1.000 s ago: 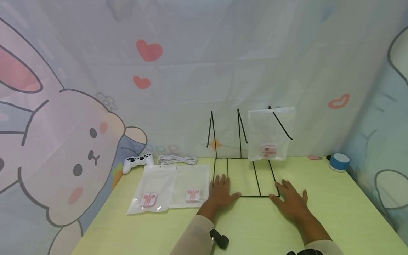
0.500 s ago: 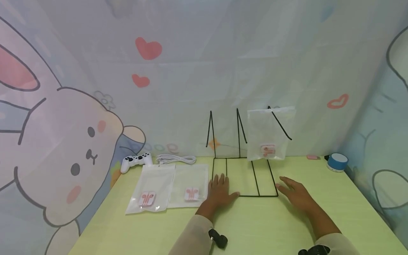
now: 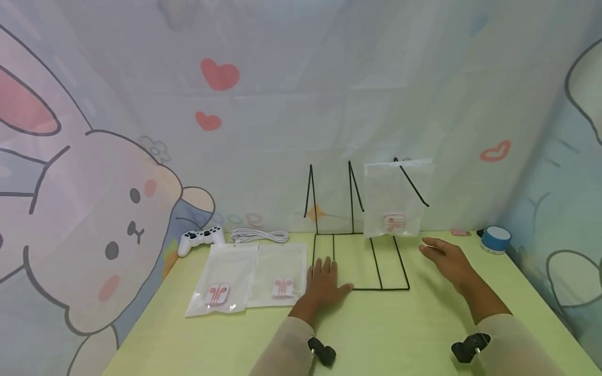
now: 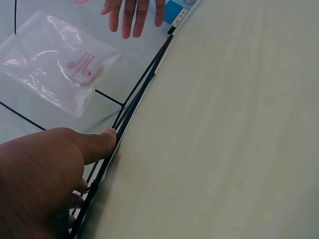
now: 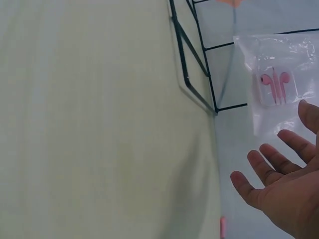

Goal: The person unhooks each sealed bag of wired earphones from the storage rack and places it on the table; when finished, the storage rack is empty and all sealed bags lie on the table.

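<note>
My left hand [image 3: 324,286] lies with straight fingers on the front left corner of a black wire display rack [image 3: 382,289]. In the left wrist view its thumb touches the rack's front wire. My right hand [image 3: 449,261] is raised off the table to the right of the rack, fingers loosely extended and holding nothing. A clear zip bag [image 3: 397,190] with pink earphones [image 3: 394,223] in it hangs on the rack's right hook. The left and middle hooks carry nothing. Beside my left hand, two more such bags lie flat, the nearer one a clear zip bag [image 3: 282,261].
At the back left are a white game controller [image 3: 201,239] and a coiled white cable [image 3: 260,236]. A blue and white round container [image 3: 496,239] and a small pink block [image 3: 460,232] stand at the back right. A printed cloth [image 3: 291,120] hangs behind the table.
My right hand has let go of the rack's front right corner and risen up and to the right, away from it. My left hand has stayed on the rack.
</note>
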`<state>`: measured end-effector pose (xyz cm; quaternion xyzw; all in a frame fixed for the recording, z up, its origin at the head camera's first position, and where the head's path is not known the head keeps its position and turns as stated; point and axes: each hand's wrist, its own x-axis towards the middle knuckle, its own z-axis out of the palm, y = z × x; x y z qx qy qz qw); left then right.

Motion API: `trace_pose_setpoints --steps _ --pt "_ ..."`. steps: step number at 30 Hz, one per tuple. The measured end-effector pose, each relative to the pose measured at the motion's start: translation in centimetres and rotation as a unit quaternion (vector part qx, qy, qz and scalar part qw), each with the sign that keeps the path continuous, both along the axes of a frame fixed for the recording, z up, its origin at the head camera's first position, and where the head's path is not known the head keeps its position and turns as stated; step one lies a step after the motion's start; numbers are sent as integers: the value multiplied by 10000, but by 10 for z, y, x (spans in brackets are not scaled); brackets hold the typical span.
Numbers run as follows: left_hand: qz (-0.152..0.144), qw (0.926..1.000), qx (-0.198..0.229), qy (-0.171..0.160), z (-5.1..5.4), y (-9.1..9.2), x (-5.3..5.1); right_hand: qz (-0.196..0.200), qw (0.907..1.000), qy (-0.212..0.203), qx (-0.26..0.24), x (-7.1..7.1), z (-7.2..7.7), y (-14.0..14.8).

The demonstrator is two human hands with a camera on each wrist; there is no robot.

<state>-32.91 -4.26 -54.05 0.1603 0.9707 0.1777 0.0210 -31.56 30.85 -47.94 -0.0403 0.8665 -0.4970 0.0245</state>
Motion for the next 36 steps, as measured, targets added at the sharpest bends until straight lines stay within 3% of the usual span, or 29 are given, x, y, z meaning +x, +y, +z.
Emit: trace_pose_setpoints --steps 8,15,27,36 --pt "-11 10000 44 -47 2 2 1 -67 9995 28 -301 -20 22 3" --pt "-40 10000 11 -21 -1 1 0 -175 9980 345 -491 -32 33 5" --pt "-70 9999 29 -71 -6 1 2 -206 9965 315 -749 -42 46 5" --pt "-41 10000 0 -48 -1 -1 1 -88 9958 476 -783 -42 46 -8"
